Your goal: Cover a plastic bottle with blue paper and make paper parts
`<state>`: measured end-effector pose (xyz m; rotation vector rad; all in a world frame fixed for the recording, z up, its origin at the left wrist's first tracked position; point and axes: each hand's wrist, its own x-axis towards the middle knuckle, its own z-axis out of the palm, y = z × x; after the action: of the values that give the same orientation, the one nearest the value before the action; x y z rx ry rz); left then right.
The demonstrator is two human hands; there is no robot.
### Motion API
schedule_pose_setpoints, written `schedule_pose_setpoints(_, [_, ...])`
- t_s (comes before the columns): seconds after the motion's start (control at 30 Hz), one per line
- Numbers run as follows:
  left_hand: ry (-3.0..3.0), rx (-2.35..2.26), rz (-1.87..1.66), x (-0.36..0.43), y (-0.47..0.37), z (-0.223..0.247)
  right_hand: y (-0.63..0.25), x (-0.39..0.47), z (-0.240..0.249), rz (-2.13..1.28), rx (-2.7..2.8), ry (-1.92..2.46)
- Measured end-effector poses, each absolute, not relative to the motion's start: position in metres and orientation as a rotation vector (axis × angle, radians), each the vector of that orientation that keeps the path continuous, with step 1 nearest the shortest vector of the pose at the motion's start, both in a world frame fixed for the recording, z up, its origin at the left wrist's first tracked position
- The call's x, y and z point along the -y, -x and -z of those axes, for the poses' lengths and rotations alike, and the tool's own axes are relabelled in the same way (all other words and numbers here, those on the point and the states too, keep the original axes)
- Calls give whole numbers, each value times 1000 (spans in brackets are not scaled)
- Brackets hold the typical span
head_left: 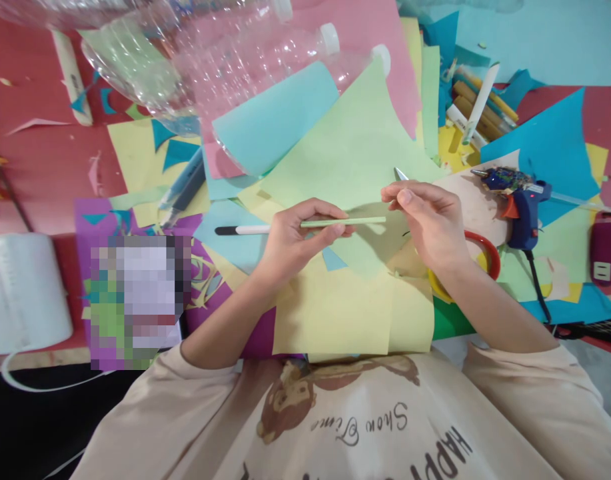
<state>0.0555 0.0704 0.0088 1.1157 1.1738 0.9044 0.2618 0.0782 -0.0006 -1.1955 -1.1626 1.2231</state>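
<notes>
Between the thumb and fingers of my left hand [305, 237] is a thin pale green paper stick [368, 221], its free end pointing right. A white pen with a black end [242, 230] sticks out to the left from behind that hand. My right hand [430, 217] is raised just right of the stick's tip, apart from it, fingers bent and thumb near the index finger, with nothing visible in them. Scissors with red and yellow handles [491, 257] lie partly hidden under my right hand and wrist. Light green paper [355, 147] and yellow paper [345, 313] lie beneath the hands.
Clear plastic bottles [265, 53] lie at the upper left, beside a curled light blue sheet [280, 117]. At the right are a blue glue gun [525, 217], markers [480, 103] and blue paper [555, 153]. A white roll-shaped object [25, 290] sits far left.
</notes>
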Motion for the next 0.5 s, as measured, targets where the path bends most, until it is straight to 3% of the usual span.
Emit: schedule_pose_setpoints(0.5, [-1283,-983,-606,-71,-54,-13,-261,-81,-1,-1337,1086,1159])
